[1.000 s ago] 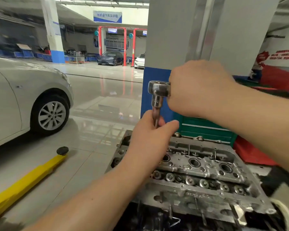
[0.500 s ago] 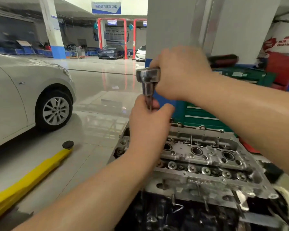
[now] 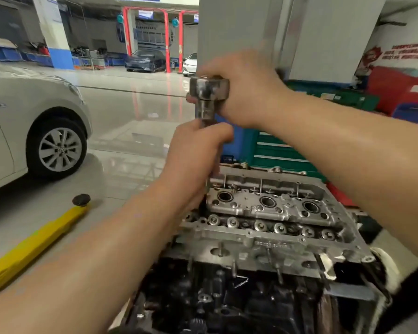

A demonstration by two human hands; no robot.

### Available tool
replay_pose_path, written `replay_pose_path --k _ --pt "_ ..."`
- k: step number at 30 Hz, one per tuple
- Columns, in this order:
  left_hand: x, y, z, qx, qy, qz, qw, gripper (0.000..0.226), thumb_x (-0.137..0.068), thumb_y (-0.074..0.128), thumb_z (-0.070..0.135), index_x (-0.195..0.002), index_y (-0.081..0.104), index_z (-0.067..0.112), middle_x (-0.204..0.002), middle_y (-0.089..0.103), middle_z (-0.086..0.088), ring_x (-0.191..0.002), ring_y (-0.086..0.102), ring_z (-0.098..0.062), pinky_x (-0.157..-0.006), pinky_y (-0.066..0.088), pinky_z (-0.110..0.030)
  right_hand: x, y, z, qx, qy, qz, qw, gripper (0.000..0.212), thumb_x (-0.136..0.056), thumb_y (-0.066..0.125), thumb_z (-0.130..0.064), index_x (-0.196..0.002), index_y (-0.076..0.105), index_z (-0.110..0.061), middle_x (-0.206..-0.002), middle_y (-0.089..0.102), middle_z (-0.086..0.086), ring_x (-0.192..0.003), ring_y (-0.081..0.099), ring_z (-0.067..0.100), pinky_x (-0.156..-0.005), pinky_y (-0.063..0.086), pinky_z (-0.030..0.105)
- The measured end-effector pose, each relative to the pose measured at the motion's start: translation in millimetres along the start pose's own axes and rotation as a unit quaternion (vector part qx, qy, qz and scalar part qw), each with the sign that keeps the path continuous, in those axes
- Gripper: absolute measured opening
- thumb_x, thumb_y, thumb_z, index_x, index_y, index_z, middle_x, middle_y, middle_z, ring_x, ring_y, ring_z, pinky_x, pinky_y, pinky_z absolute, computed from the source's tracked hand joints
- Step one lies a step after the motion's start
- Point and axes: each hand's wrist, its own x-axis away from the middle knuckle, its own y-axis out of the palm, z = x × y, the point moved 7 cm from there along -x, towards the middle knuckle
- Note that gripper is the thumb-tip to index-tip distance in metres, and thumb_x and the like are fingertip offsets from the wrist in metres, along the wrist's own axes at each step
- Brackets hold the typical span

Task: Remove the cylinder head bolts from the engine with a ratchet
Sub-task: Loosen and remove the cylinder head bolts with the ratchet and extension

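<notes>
A bare aluminium cylinder head (image 3: pixel 270 210) sits on top of the dark engine block (image 3: pixel 227 297) in the lower middle. A chrome ratchet (image 3: pixel 206 90) stands above its far left corner on a long extension bar that runs down to the head. My right hand (image 3: pixel 246 92) grips the ratchet's handle just behind its round head. Below it my left hand (image 3: pixel 196 150) is curled round the extension bar and hides most of it. The bolt under the bar is hidden.
A white car (image 3: pixel 32 126) stands at the left, and a yellow lift arm (image 3: pixel 34 244) with a black pad lies on the floor beside the engine. Behind the engine are a green tool cabinet (image 3: pixel 282 153), a grey pillar (image 3: pixel 263 30) and red bins (image 3: pixel 401 90).
My right hand has swung the ratchet handle round, so its head now faces me more squarely. Both hands and the tool sit lower left in view as my head shifts.
</notes>
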Motion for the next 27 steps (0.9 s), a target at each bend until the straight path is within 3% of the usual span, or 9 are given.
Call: replay_pose_path --k 2,4,8,11,14,17,22,25,27 --pt "-1.4 8.3 9.4 0.034 -0.109 -0.222 0.968 0.035 -0.080 0.058 0.005 -0.062 0.034 0.022 -0.051 0.023 0.004 -0.044 0.021 -0.014 -0.052 0.028 -0.028 3.1 3.3 4.9 -0.082 -0.020 -0.042 0.996 0.011 -0.093 0.068 -0.016 -0.103 0.071 -0.015 -0.089 0.062 -0.009 -0.089 0.057 0.018 -0.074 0.041 0.027" --pt "-4.3 -3.2 12.2 -0.014 -0.117 -0.279 0.953 0.036 -0.088 0.060 0.007 -0.066 0.034 0.015 -0.053 0.030 -0.004 -0.047 0.031 -0.020 -0.061 0.041 -0.034 1.0 2.1 8.4 0.015 -0.011 -0.041 0.999 0.019 -0.092 0.065 -0.024 -0.075 0.057 -0.018 -0.069 0.050 -0.009 -0.066 0.050 0.022 -0.058 0.037 0.034" --pt "14.0 -17.3 11.2 -0.180 0.042 0.042 0.982 0.019 -0.080 0.074 0.030 -0.087 0.064 0.015 -0.075 0.072 0.001 -0.070 0.070 -0.021 -0.072 0.057 -0.036 -3.0 -13.2 -10.9 0.233 0.001 0.028 0.972 0.039 -0.080 0.065 -0.018 -0.055 0.035 -0.018 -0.053 0.034 0.004 -0.049 0.031 0.016 -0.059 0.043 0.036" --pt "19.1 -6.7 1.5 -0.067 0.072 0.153 0.983 0.023 -0.075 0.072 0.028 -0.075 0.050 0.023 -0.056 0.050 0.014 -0.052 0.043 -0.010 -0.055 0.036 -0.030 0.1 -19.8 -17.8 0.229 0.023 0.109 0.967 0.032 -0.068 0.063 -0.012 -0.053 0.036 -0.016 -0.051 0.024 0.000 -0.046 0.029 0.017 -0.051 0.028 0.027" --pt "-13.4 0.7 1.6 0.015 -0.048 -0.092 0.994 0.026 -0.072 0.062 0.009 -0.060 0.043 0.023 -0.051 0.027 0.005 -0.044 0.022 -0.015 -0.050 0.026 -0.026 -1.1 0.7 6.0 0.046 0.029 0.006 0.998 0.015 -0.087 0.069 -0.027 -0.078 0.058 -0.027 -0.065 0.047 -0.003 -0.075 0.057 0.033 -0.061 0.042 0.035" --pt "-4.2 12.1 9.0 0.028 -0.123 -0.339 0.932 0.034 -0.087 0.053 0.005 -0.060 0.040 0.021 -0.053 0.019 0.001 -0.045 0.019 -0.016 -0.054 0.031 -0.027 0.6 4.8 15.3 -0.032 0.014 -0.074 0.997 0.013 -0.094 0.070 -0.031 -0.086 0.065 -0.022 -0.073 0.057 -0.006 -0.083 0.061 0.027 -0.062 0.043 0.033" --pt "-3.3 -23.5 5.2 -0.064 -0.015 -0.078 0.995 0.020 -0.083 0.075 0.022 -0.089 0.061 0.008 -0.072 0.065 -0.008 -0.070 0.065 -0.025 -0.078 0.054 -0.044 13.5 -22.5 2.5 0.268 0.067 0.030 0.961 0.034 -0.084 0.063 -0.025 -0.060 0.040 -0.019 -0.057 0.033 0.001 -0.047 0.026 0.018 -0.049 0.018 0.025" --pt "17.0 -14.6 -2.9 -0.049 0.038 0.030 0.998 0.019 -0.079 0.074 0.021 -0.084 0.056 0.021 -0.067 0.054 0.006 -0.061 0.052 -0.013 -0.062 0.048 -0.024 12.8 -22.4 -5.0 0.259 0.049 0.072 0.962 0.029 -0.080 0.061 -0.023 -0.061 0.040 -0.017 -0.056 0.028 -0.001 -0.047 0.028 0.023 -0.050 0.016 0.025" --pt "17.4 -11.7 -3.7 -0.038 0.050 0.090 0.994 0.029 -0.083 0.070 0.009 -0.074 0.046 0.023 -0.062 0.041 0.004 -0.059 0.038 -0.017 -0.058 0.036 -0.032 -4.2 -8.4 -2.5 0.164 0.001 0.062 0.985 0.018 -0.085 0.057 -0.031 -0.071 0.048 -0.024 -0.059 0.033 -0.008 -0.062 0.042 0.029 -0.053 0.019 0.028"
